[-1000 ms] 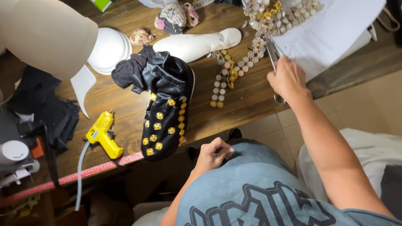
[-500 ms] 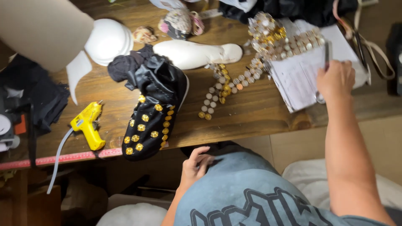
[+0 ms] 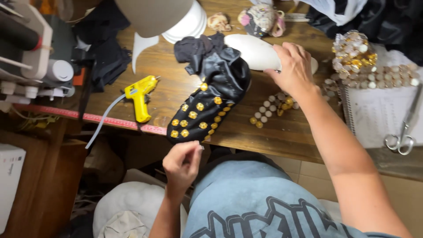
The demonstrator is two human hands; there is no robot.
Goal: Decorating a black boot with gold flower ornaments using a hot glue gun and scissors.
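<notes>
Your right hand (image 3: 294, 66) rests on the mannequin foot form (image 3: 257, 52), which lies on the wooden table (image 3: 282, 132) behind the loose beads (image 3: 269, 110). Left of that form, touching it, lies the studded fabric piece (image 3: 207, 105), its lower end hanging over the table's near edge. Your left hand (image 3: 183, 165) is below that edge, in front of the fabric (fingertips pinched together, whether on anything you cannot tell). The glue gun (image 3: 139, 94) lies left of the fabric, behind the measuring tape (image 3: 110, 120) along the table edge. To your right, scissors (image 3: 403, 132) lie on a notepad (image 3: 379, 114), with the beaded ornament (image 3: 352, 50) behind it.
</notes>
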